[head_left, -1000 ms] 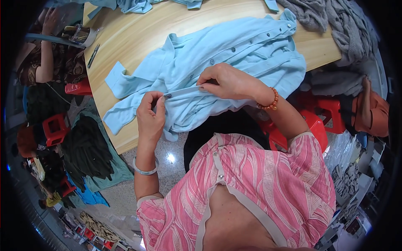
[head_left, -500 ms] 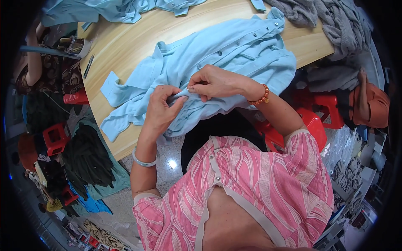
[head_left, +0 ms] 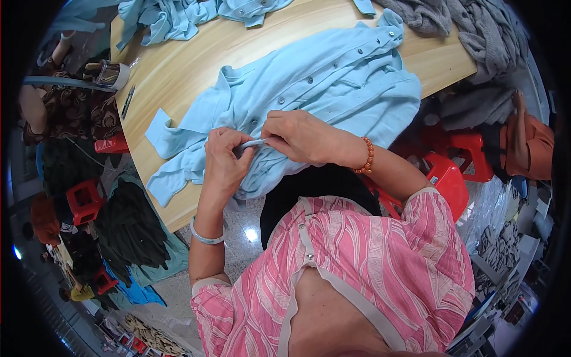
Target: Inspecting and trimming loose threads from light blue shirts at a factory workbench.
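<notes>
A light blue buttoned cardigan (head_left: 309, 65) lies spread over the near edge of the wooden table, its row of dark buttons running up toward the far right. My left hand (head_left: 228, 157) is closed on a folded edge of it, thumb and fingers pinching the knit. Just to the right, my right hand (head_left: 300, 137) pinches the same edge, and a short stretch of fabric is held taut between the two. The fingertips of the right hand are partly hidden behind its knuckles. Part of the cardigan hangs off the table toward my lap.
The wooden table (head_left: 172, 74) also bears more light blue garments (head_left: 172, 24) at the far side and grey knitwear (head_left: 485, 35) at far right. A pen (head_left: 127, 102) and a tool cup (head_left: 113, 74) sit by its left edge. Red stools (head_left: 446, 184) and co-workers flank it.
Both hands have shifted slightly downward with the edge, and more of the fold now shows between them. At far left, a co-worker's arm and the far blue garments have moved.
</notes>
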The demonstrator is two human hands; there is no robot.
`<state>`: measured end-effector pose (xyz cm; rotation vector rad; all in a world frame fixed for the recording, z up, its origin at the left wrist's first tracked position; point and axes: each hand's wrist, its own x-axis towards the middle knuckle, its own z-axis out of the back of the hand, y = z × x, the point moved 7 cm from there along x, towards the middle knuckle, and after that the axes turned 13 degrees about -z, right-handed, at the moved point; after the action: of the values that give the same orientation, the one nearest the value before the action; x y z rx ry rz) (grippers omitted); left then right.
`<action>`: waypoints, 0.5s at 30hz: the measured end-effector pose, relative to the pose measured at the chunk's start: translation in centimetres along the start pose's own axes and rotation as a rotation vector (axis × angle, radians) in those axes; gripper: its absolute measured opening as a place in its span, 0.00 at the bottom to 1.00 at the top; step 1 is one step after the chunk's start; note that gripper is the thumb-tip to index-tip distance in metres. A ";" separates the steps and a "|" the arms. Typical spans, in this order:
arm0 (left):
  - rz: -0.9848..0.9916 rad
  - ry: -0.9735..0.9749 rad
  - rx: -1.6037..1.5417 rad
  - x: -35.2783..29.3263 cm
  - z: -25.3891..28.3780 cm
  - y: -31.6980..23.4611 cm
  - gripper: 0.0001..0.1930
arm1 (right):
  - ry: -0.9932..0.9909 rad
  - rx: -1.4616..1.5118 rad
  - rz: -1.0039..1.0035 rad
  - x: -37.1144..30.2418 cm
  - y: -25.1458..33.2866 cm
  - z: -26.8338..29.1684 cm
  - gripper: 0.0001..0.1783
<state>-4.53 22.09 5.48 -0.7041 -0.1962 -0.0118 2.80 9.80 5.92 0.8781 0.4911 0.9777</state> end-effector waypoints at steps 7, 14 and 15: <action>0.095 -0.122 -0.057 1.5 0.0 1.5 0.08 | -0.004 -0.033 0.033 -0.5 0.1 -0.3 0.07; -0.169 -0.105 0.360 3.9 -1.5 -1.0 0.04 | -0.013 -0.129 0.011 -0.5 0.6 -0.1 0.07; -0.155 -0.097 0.329 3.8 -1.6 -1.1 0.05 | -0.043 -0.103 0.074 -0.6 1.1 0.2 0.07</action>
<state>-0.59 20.46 5.74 -0.3599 -0.3371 -0.0917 2.10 9.50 6.90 0.8273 0.3712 1.0402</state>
